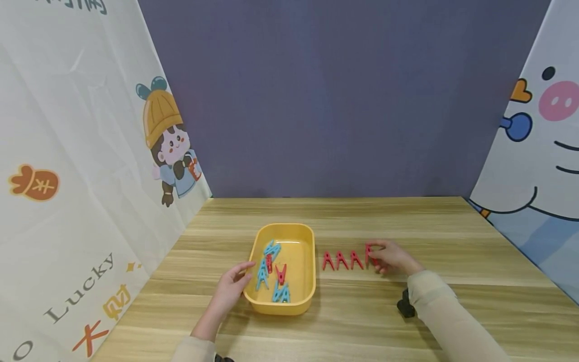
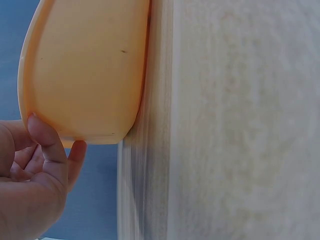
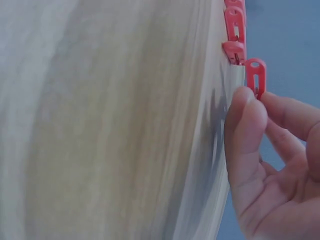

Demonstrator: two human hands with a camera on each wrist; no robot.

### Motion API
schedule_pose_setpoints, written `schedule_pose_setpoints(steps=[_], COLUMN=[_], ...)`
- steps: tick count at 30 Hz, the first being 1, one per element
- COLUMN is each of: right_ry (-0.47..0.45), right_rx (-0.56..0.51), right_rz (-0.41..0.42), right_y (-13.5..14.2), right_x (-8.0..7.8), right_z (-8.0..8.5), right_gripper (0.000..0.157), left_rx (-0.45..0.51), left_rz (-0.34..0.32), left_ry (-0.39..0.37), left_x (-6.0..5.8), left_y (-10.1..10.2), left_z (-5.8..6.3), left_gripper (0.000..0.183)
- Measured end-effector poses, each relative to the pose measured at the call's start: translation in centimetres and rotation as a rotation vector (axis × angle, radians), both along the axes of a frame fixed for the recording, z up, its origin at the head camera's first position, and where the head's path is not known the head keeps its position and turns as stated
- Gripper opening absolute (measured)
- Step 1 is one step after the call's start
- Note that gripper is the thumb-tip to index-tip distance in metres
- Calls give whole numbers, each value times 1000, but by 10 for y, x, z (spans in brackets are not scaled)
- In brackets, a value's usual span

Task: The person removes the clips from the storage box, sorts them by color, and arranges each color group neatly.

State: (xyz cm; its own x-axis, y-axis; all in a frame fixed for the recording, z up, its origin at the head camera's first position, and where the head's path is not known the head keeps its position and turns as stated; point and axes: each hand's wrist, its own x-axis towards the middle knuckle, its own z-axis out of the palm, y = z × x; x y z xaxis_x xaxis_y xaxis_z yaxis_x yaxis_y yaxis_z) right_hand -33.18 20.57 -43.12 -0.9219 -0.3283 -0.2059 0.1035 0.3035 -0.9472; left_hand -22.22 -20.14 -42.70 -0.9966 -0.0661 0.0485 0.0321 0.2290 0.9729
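So my right hand (image 1: 392, 256) is pinching a red clothespin (image 3: 256, 75) between thumb and fingers. It pokes out past my fingertips, right of a row of 3 matching red pegs (image 1: 340, 256) on the table (image 1: 362, 322). Shiny plastic, little hole and slot at the top, lower part hidden. My left hand's (image 1: 230, 288) relaxed, touching the yellow bin (image 1: 289, 308).

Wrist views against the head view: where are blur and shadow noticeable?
Head view: soft shadow beside the yellow plastic tub; left wrist: wood-grain tabletop blurred toward the right; right wrist: tabletop smeared at left, dark shadows near the right hand, held red clothespin clearer.
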Motion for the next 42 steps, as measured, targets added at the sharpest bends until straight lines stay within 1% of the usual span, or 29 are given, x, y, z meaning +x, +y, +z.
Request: schedule_pose_setpoints(steps=[8,13,19,27,31,36,42], right_ry=[40,42,66,58,56,107,153], right_rx=[110,151,202,190,152,132,153], right_rz=[-14,-32,-47,-46,-39,-6,-27], right_y=[-2,-5,-7,-4,-1,0,-1], right_x=[-1,0,0,-1,0,1,0], right_z=[-6,-6,-6,-5,0,9,17], right_gripper=[45,43,43,44,48,48,50], left_rx=[10,5,-5,-20,-23,-20,-15], left_rz=[-3,6,8,7,10,-1,7], left_ry=[10,-2,-2,6,6,16,13], left_x=[0,0,-1,-1,0,2,2], left_y=[0,0,1,1,1,2,2], left_z=[-1,-1,-1,-2,-1,0,0], left_gripper=[32,32,31,31,31,31,31])
